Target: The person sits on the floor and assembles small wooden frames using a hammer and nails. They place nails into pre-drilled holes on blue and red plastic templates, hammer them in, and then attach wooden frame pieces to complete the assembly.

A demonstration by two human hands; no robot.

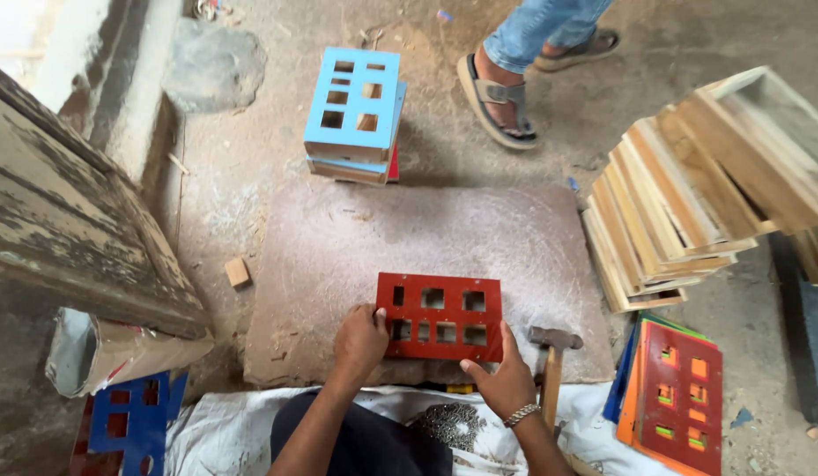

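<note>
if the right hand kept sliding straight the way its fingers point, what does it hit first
The right hand points up and slightly left, already touching the lower right edge of the red cutout panel. So it would likely meet that panel first; beyond lies bare stone slab.

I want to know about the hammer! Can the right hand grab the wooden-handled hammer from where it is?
Probably yes. The right hand rests on the red panel with square holes, and the wooden-handled hammer lies just beside it on the stone slab, with nothing between them.
</note>
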